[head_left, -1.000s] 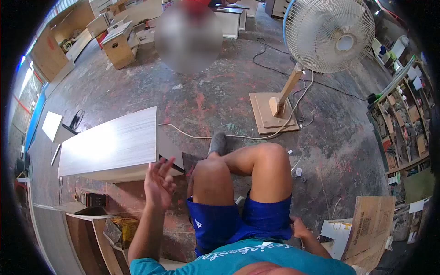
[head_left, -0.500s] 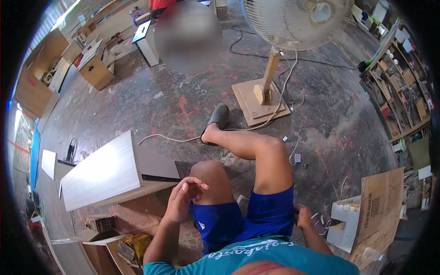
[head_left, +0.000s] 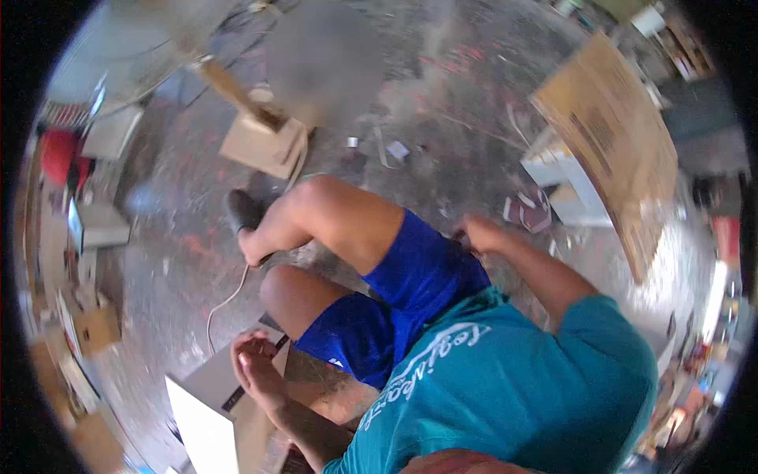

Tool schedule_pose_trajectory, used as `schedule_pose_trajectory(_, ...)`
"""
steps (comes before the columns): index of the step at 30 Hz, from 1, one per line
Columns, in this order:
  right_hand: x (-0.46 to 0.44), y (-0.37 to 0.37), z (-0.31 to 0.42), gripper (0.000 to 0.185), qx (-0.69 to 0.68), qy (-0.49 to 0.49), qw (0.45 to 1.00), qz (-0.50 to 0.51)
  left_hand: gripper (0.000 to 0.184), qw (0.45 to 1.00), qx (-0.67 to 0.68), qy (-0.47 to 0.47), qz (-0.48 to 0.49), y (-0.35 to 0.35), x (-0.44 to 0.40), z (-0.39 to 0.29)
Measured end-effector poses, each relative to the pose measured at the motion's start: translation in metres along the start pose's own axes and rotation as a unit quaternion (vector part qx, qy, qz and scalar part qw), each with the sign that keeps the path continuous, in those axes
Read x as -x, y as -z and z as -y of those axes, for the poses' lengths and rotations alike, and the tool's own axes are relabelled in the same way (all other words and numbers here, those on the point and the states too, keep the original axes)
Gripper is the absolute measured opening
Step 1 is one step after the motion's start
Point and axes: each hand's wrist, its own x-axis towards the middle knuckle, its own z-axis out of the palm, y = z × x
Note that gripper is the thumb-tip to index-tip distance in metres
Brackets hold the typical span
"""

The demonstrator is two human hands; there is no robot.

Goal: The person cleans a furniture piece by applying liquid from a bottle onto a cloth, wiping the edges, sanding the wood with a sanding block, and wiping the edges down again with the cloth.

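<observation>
My left hand is raised beside my left knee, over the white-faced cabinet piece. Its fingers are loosely bent, with nothing visible in them. Close to the hip of my blue shorts, my right hand has its fingers curled in. A small dark patch shows at those fingertips, too blurred to name. The cabinet piece lies on the floor by my left leg, with a grey side panel facing up.
A fan stand with a square wooden base is ahead to the left, its cord trailing by my foot. On the right, a cardboard sheet leans against a white box. Small scraps lie on the stained floor.
My view has swung right and down, so the fan and cabinet piece shift left and the cardboard appears higher. My left hand stays raised near the knee; my right stays by the hip.
</observation>
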Motion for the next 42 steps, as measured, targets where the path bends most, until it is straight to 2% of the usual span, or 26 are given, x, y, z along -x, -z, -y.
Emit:
schedule_pose_trajectory(1,0.003,-0.001,-0.011,0.041,-0.047,0.016,0.998,0.025,0.044,1.000,-0.007,-0.012,0.013,0.000,-0.003,-0.005)
schedule_pose_trajectory(3,0.000,-0.013,-0.043,0.041,-0.081,0.122,0.989,-0.013,0.043,0.999,0.003,-0.005,-0.046,0.012,-0.010,0.005)
schedule_pose_trajectory(5,0.027,-0.003,-0.043,0.036,-0.080,0.078,0.991,-0.068,0.043,0.998,-0.025,0.012,-0.056,0.012,-0.019,-0.001)
schedule_pose_trajectory(6,0.040,0.008,-0.041,0.033,-0.075,0.061,0.991,-0.093,0.042,0.999,-0.025,0.006,-0.028,0.014,-0.024,-0.003)
schedule_pose_trajectory(7,0.053,0.019,-0.042,0.030,-0.109,0.046,0.981,-0.153,0.042,1.000,-0.026,-0.002,-0.007,0.008,-0.028,-0.008)
schedule_pose_trajectory(9,0.077,0.050,-0.036,0.026,-0.172,0.025,0.947,-0.269,0.039,0.998,-0.048,-0.021,-0.030,-0.007,-0.035,-0.012)
schedule_pose_trajectory(10,0.101,0.075,-0.025,0.026,-0.145,0.003,0.920,-0.363,0.029,0.999,-0.040,0.003,-0.018,-0.008,-0.038,-0.017)
schedule_pose_trajectory(12,0.156,0.133,-0.011,0.026,-0.090,-0.159,0.881,-0.437,0.031,0.997,-0.056,-0.001,-0.054,-0.028,-0.045,-0.026)
schedule_pose_trajectory(13,0.183,0.156,-0.013,0.027,-0.021,-0.191,0.819,-0.540,0.032,0.995,-0.064,-0.003,-0.074,-0.035,-0.047,-0.029)
schedule_pose_trajectory(14,0.212,0.180,-0.013,0.031,0.115,-0.326,0.762,-0.548,0.037,0.995,-0.085,-0.024,-0.042,-0.024,-0.050,-0.027)
schedule_pose_trajectory(17,0.298,0.205,-0.077,0.053,0.199,-0.481,0.540,-0.662,0.031,0.992,-0.081,-0.097,-0.022,-0.023,-0.049,-0.033)
schedule_pose_trajectory(18,0.315,0.217,-0.109,0.051,0.200,-0.502,0.499,-0.677,0.025,0.992,-0.067,-0.110,-0.011,-0.032,-0.040,-0.048)
schedule_pose_trajectory(19,0.332,0.210,-0.135,0.049,0.197,-0.508,0.504,-0.670,0.023,0.987,-0.099,-0.125,-0.025,-0.033,-0.034,-0.056)
schedule_pose_trajectory(20,0.344,0.205,-0.166,0.047,0.200,-0.513,0.520,-0.653,0.024,0.979,-0.143,-0.147,0.007,-0.034,-0.033,-0.070)
schedule_pose_trajectory(22,0.359,0.195,-0.232,0.043,0.240,-0.513,0.557,-0.608,0.024,0.967,-0.223,-0.120,0.036,-0.045,-0.020,-0.111)
schedule_pose_trajectory(23,0.362,0.194,-0.264,0.041,0.277,-0.510,0.561,-0.590,0.026,0.970,-0.211,-0.114,0.038,-0.042,-0.017,-0.116)
schedule_pose_trajectory(25,0.360,0.201,-0.317,0.037,0.365,-0.500,0.533,-0.577,0.033,0.956,-0.248,-0.129,0.087,-0.032,-0.010,-0.129)
schedule_pose_trajectory(27,0.349,0.218,-0.350,0.033,0.455,-0.485,0.448,-0.597,0.034,0.942,-0.277,-0.128,0.139,-0.029,-0.005,-0.147)
schedule_pose_trajectory(29,0.316,0.245,-0.249,0.025,0.224,-0.524,0.572,-0.591,0.036,0.911,-0.352,-0.146,0.157,-0.016,0.003,-0.154)
schedule_pose_trajectory(30,0.303,0.249,-0.255,0.024,0.252,-0.457,0.569,-0.635,0.037,0.892,-0.388,-0.151,0.175,-0.010,0.005,-0.153)
schedule_pose_trajectory(32,0.280,0.259,-0.276,0.022,0.300,-0.314,0.550,-0.713,0.039,0.873,-0.451,-0.123,0.137,0.002,0.018,-0.151)
schedule_pose_trajectory(34,0.250,0.278,-0.259,0.027,0.261,-0.228,0.582,-0.736,0.044,0.848,-0.512,-0.104,0.092,0.019,0.032,-0.152)
schedule_pose_trajectory(37,0.194,0.310,-0.195,0.036,0.196,-0.106,0.623,-0.750,0.049,0.817,-0.568,-0.099,0.000,0.037,0.049,-0.161)
schedule_pose_trajectory(39,0.160,0.330,-0.143,0.042,0.151,-0.025,0.643,-0.750,0.040,0.775,-0.625,-0.093,-0.009,0.057,0.056,-0.158)
schedule_pose_trajectory(41,0.134,0.345,-0.068,0.035,0.119,0.038,0.664,-0.737,0.036,0.718,-0.689,-0.097,0.006,0.080,0.061,-0.142)
schedule_pose_trajectory(42,0.126,0.347,-0.022,0.032,0.108,0.062,0.677,-0.725,0.029,0.725,-0.682,-0.097,-0.006,0.093,0.061,-0.126)
